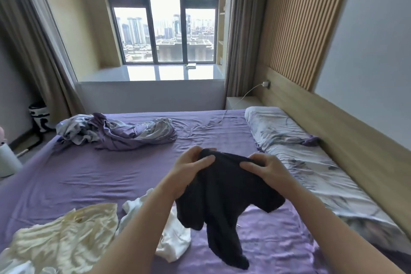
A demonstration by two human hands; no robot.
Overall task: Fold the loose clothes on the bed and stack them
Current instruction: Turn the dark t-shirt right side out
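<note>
A dark navy garment hangs above the purple bed, held up at its top edge by both hands. My left hand grips the left part of that edge with thumb in front. My right hand grips the right part, fingers curled over the cloth. Its lower folds dangle toward the sheet. A white garment lies crumpled on the bed under my left forearm. A cream garment is spread at the near left corner.
A rumpled purple and floral quilt lies at the far left of the bed. A floral pillow and bedding run along the wooden headboard on the right. A charger cable trails onto the sheet. Beyond the bed is a window sill.
</note>
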